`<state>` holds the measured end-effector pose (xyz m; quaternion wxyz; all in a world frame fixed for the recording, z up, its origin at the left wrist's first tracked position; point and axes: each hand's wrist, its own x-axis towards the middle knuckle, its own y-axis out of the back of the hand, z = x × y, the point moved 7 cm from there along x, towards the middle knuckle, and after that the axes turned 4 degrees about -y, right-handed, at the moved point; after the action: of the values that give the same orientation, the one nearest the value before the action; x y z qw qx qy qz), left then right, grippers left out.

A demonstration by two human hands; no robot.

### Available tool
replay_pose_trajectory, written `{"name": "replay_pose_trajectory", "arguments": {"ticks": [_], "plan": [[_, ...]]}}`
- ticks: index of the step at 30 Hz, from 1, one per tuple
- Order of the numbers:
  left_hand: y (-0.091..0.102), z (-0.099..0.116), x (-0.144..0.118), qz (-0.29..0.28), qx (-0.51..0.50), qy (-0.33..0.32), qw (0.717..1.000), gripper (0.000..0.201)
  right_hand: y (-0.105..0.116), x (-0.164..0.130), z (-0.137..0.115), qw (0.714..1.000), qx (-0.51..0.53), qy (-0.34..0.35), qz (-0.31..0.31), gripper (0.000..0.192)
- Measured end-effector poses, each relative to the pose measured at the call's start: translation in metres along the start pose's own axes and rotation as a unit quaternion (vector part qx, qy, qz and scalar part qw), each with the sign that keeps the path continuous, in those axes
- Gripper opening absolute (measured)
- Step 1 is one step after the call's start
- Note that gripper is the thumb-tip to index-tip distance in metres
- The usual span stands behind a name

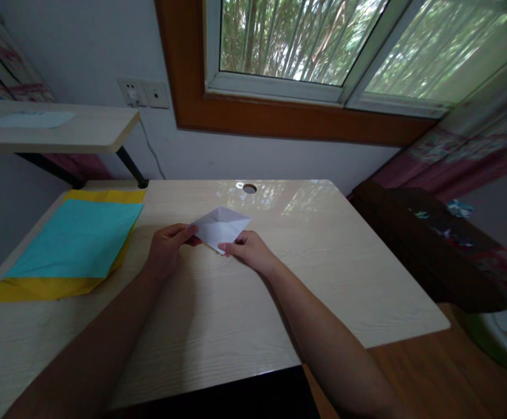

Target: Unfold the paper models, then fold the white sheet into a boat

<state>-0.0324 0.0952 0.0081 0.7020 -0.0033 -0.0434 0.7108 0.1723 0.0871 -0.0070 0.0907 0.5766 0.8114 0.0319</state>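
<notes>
A folded piece of white paper (220, 227) lies on the pale wooden desk (323, 279), near its middle. My left hand (168, 247) pinches the paper's left corner with thumb and fingers. My right hand (248, 250) grips the paper's lower right edge. Both forearms reach in from the bottom of the view. The paper shows creases and a pointed, roughly triangular shape.
A turquoise sheet (76, 238) lies on top of a yellow sheet (39, 287) at the desk's left. A cable hole (250, 188) sits near the far edge. A raised shelf (61, 128) stands at the back left. A dark chair (432, 244) is at the right.
</notes>
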Motion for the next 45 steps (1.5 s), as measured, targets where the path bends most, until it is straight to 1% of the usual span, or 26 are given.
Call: {"name": "replay_pose_trajectory", "arguments": {"ticks": [8,11,14,16,20,23,26,30,37,42,45], "plan": [[-0.003,0.001,0.000,-0.013,-0.006,0.002,1.000,0.031,0.003,-0.002,-0.002,1.000,0.027,-0.007,0.004,0.043],[-0.004,0.000,0.001,-0.027,-0.022,0.008,0.999,0.033,0.003,-0.002,-0.002,0.999,0.033,-0.009,0.011,0.045],[-0.010,-0.003,0.000,-0.051,-0.038,0.016,0.998,0.035,0.003,-0.003,-0.001,0.999,0.047,-0.013,0.015,0.045],[-0.016,-0.007,-0.002,-0.071,-0.031,0.031,0.997,0.036,0.003,-0.003,0.001,0.998,0.051,-0.014,0.018,0.045],[-0.029,-0.014,-0.008,-0.130,0.038,0.061,0.989,0.039,0.002,-0.003,0.003,0.999,0.035,-0.007,0.015,0.045],[-0.031,-0.016,-0.010,-0.153,0.054,0.066,0.985,0.038,0.001,-0.003,0.002,1.000,0.018,0.006,0.007,0.046],[-0.027,-0.020,-0.009,-0.153,0.033,0.077,0.985,0.034,-0.001,-0.004,-0.001,1.000,0.009,0.010,0.002,0.047],[-0.024,-0.023,-0.008,-0.159,0.016,0.085,0.983,0.029,0.001,-0.005,-0.002,1.000,0.018,0.011,0.010,0.046],[-0.025,-0.024,-0.009,-0.163,0.003,0.100,0.982,0.028,0.010,-0.004,-0.001,0.995,0.083,0.014,0.051,0.040],[-0.025,-0.025,-0.010,-0.165,0.005,0.104,0.981,0.028,0.017,-0.004,-0.006,0.986,0.134,0.043,0.084,0.033],[-0.026,-0.025,-0.010,-0.172,0.004,0.106,0.979,0.029,0.020,-0.005,-0.006,0.983,0.143,0.046,0.102,0.030]]}}
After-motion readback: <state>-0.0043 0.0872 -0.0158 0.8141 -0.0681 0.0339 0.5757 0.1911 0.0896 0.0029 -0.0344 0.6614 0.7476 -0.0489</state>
